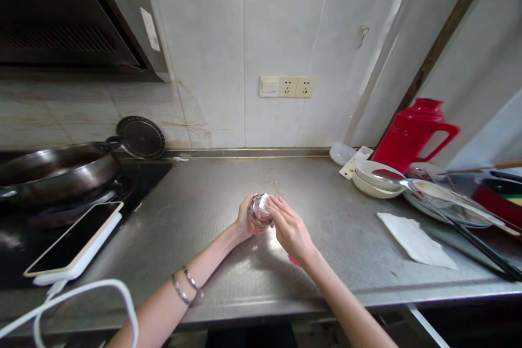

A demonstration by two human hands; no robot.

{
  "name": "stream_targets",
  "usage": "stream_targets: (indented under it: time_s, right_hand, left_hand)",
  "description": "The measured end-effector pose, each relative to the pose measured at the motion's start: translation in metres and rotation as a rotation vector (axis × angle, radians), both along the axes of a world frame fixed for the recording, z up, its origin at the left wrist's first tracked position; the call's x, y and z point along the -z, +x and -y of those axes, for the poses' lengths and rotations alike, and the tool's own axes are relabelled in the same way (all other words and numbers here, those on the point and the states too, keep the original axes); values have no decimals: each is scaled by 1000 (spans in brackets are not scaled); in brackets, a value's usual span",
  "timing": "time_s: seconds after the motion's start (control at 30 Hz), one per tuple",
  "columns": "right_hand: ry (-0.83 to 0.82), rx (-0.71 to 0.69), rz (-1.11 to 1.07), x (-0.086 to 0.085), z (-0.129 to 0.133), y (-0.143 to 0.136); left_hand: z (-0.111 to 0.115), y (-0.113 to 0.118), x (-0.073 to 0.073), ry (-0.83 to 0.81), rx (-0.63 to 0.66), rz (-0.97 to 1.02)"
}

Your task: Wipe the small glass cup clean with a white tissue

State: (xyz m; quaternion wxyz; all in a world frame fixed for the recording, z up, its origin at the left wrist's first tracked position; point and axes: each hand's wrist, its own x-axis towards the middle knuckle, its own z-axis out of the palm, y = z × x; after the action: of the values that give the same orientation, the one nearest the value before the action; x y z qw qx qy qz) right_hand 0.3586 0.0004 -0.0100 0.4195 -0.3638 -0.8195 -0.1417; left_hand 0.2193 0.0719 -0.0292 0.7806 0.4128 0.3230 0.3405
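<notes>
1. A white cable [87, 291] loops over the near-left edge of the steel table [204, 201]. Beside it a phone [73, 239] lies face up, screen dark, on a white block; no brand is legible.
2. The left hand [244, 220] is closed around a small clear glass [260, 212], held low over the middle of the table. Two bracelets [185, 285] sit on the left wrist.
3. The right hand [289, 228] presses a white tissue wad [264, 202] into the mouth of the glass, fingers closed on the wad.
4. Handling, as judged: the glass appears light, rigid, smooth and fragile, and slippery if wet. Grip around the side wall, as the left hand does, not at the thin rim. The wad looks soft and compressible.
5. A flat paper napkin [416, 239] lies to the right, well apart from the hands.
6. Farther right: stacked white bowls [373, 179], a ladle [391, 176] across them, and a red jug [416, 133]. Far left: a dark pan [53, 168].
7. On the wall: a switch-and-socket plate [286, 87] and a white label [150, 29]; its writing is too small to read.
</notes>
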Motion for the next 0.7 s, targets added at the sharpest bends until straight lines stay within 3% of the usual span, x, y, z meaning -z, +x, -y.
stream_targets:
  time_s: [0.13, 0.3, 0.47, 0.57, 0.7]
  right_hand:
    - [-10, -2, -34, -2, -1, -28]
    - [-17, -72, 16, -3, 10, -37]
    - [-2, -104, 65, -5, 13, -11]
    - [7, -44, 29, -8, 5, 2]
    - [6, -9, -12, -10, -6, -5]
  left_hand:
    - [3, -2, 0, -186, -89, 95]
    - [3, -3, -6, -214, -232, 194]
    - [4, -4, -13, -310, -150, 152]
    - [4, -2, -14, -253, -76, 196]
    - [5, 1, -12, -217, -11, 199]
